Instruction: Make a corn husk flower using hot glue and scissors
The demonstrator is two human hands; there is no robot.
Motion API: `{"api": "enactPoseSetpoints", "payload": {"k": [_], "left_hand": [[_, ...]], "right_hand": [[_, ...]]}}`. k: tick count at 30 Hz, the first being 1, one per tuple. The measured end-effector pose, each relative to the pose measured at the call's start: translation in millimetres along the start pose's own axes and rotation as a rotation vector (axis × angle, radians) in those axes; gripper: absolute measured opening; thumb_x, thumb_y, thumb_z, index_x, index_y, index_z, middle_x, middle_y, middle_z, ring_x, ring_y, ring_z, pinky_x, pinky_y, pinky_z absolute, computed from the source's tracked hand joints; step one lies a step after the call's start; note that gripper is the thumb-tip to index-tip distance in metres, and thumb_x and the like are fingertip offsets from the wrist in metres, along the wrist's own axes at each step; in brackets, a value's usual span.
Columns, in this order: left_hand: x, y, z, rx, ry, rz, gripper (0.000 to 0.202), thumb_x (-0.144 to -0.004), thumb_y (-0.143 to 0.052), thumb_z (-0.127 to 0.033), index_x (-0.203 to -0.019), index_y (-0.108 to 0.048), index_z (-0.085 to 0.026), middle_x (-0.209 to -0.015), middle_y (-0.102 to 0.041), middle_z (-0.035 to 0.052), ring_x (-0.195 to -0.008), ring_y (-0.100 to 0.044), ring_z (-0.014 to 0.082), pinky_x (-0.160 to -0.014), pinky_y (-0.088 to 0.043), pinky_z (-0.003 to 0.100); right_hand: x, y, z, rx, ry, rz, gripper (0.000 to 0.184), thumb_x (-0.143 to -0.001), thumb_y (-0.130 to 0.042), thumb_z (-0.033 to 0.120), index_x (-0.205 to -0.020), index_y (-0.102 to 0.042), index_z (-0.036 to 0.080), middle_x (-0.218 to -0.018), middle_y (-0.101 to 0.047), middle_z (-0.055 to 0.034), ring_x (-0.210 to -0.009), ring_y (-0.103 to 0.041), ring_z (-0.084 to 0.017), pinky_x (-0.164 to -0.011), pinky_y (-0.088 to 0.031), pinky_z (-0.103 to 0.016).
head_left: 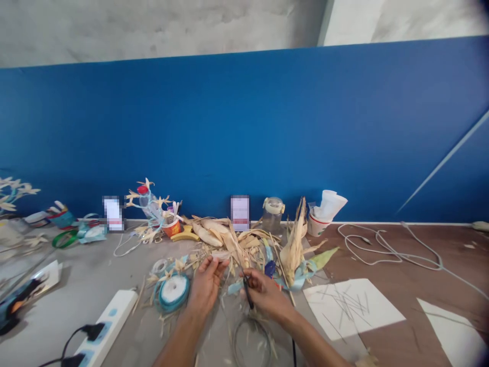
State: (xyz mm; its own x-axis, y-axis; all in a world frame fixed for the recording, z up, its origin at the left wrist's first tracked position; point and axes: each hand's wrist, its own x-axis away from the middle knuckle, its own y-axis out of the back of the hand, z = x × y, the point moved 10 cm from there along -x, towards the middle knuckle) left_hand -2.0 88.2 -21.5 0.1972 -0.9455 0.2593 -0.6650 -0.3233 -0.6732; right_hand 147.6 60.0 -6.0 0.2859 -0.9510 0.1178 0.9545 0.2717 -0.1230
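Observation:
My left hand pinches a small pale piece of corn husk between thumb and fingers. Close beside it, my right hand is closed on black-handled scissors, whose blades point away from me, toward the husk pile. Dried corn husks and loose scraps lie behind both hands. To the left of my left hand sits a spool of blue ribbon. A bundle of dried husks stands beyond my right hand, with light blue ribbon at its foot.
A white power strip with black plugs lies at front left. Paper with thin wire pieces is on the right, near a white cable. A phone, a jar and a paper cup line the blue partition.

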Motion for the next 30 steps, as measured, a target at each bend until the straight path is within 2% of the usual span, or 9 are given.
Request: {"api": "enactPoseSetpoints", "payload": {"k": [3, 7, 11, 14, 23, 30], "left_hand": [[0, 0.7, -2, -0.001, -0.006, -0.015, 0.019, -0.068, -0.073, -0.006, -0.071, -0.06, -0.019, -0.066, -0.07, 0.0004, -0.062, -0.07, 0.0155, -0.068, -0.057, 0.025], [0, 2.5, -7, 0.005, -0.044, -0.033, 0.021, -0.063, -0.077, -0.011, -0.071, -0.059, -0.019, -0.066, -0.07, -0.0008, -0.062, -0.07, 0.0159, -0.069, -0.056, 0.026], [-1, 3.4, -8, -0.006, -0.066, -0.031, 0.024, -0.059, -0.08, -0.017, -0.07, -0.059, -0.02, -0.064, -0.068, -0.0019, -0.06, -0.068, 0.0153, -0.07, -0.054, 0.028], [0, 3.5, -9, -0.027, -0.084, -0.026, 0.029, -0.056, -0.083, -0.022, -0.072, -0.059, -0.019, -0.063, -0.067, -0.003, -0.057, -0.065, 0.0131, -0.065, -0.052, 0.025], [-3, 10.3, -16, -0.071, -0.143, -0.079, 0.028, -0.056, -0.083, -0.026, -0.068, -0.058, -0.019, -0.06, -0.06, -0.0049, -0.051, -0.054, 0.0093, -0.054, -0.046, 0.021], [1, 2.7, -11, -0.259, -0.153, -0.005, 0.026, -0.061, -0.079, -0.036, -0.069, -0.06, -0.019, -0.063, -0.061, -0.003, -0.055, -0.055, 0.0117, -0.057, -0.046, 0.024]], "right_hand": [[5, -6, 1, 0.11, 0.068, -0.001, 0.037, -0.065, -0.063, 0.025, -0.101, -0.06, 0.018, -0.074, -0.06, 0.002, -0.07, -0.057, -0.015, -0.063, -0.043, -0.025], [13, -7, 7, 0.341, 0.133, -0.032, 0.032, -0.072, -0.058, 0.026, -0.103, -0.06, 0.017, -0.079, -0.064, -0.0011, -0.073, -0.059, -0.017, -0.068, -0.045, -0.027], [21, -12, 18, 0.557, 0.151, -0.031, 0.035, -0.072, -0.058, 0.025, -0.106, -0.061, 0.016, -0.081, -0.067, -0.0034, -0.073, -0.06, -0.018, -0.068, -0.045, -0.026], [25, -18, 23, 0.672, 0.161, -0.015, 0.037, -0.071, -0.058, 0.024, -0.107, -0.061, 0.017, -0.081, -0.068, -0.0041, -0.073, -0.062, -0.019, -0.069, -0.044, -0.026], [32, -28, 23, 0.716, 0.141, 0.023, 0.037, -0.073, -0.055, 0.023, -0.108, -0.06, 0.015, -0.081, -0.069, -0.0053, -0.072, -0.063, -0.019, -0.068, -0.045, -0.025], [25, -23, 21, 0.73, 0.158, -0.053, 0.038, -0.076, -0.055, 0.024, -0.112, -0.059, 0.014, -0.083, -0.07, -0.0072, -0.075, -0.064, -0.02, -0.07, -0.045, -0.027]]}}
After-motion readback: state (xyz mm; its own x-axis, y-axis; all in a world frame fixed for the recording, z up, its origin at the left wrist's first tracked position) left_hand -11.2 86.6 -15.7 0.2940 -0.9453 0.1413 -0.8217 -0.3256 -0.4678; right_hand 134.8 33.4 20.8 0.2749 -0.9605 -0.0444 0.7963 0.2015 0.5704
